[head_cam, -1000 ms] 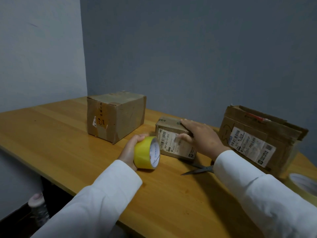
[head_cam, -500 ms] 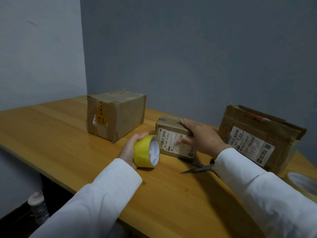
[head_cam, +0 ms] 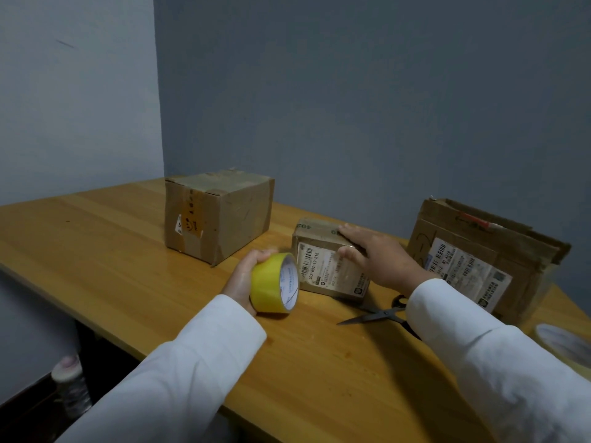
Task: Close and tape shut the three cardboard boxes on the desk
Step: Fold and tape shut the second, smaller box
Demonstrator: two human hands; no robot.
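Three cardboard boxes stand on the wooden desk (head_cam: 96, 251). The large box (head_cam: 220, 215) at the back left is closed with tape across its top. A small labelled box (head_cam: 323, 260) sits in the middle; my right hand (head_cam: 380, 257) lies on it with straight fingers on the top and the thumb on the front face. The flat box (head_cam: 479, 257) on the right has loose upper flaps. My left hand (head_cam: 246, 279) grips a yellow tape roll (head_cam: 275, 284) upright on the desk, just left of the small box.
Black scissors (head_cam: 377, 314) lie on the desk below my right wrist. A second tape roll (head_cam: 563, 343) shows at the right edge. A pale spool or bottle (head_cam: 68, 378) stands on the floor beneath the desk's left edge. Walls close off the back.
Both hands stay almost where they were. My right hand's fingers have spread flatter over the small box, and the thumb has shifted on its front.
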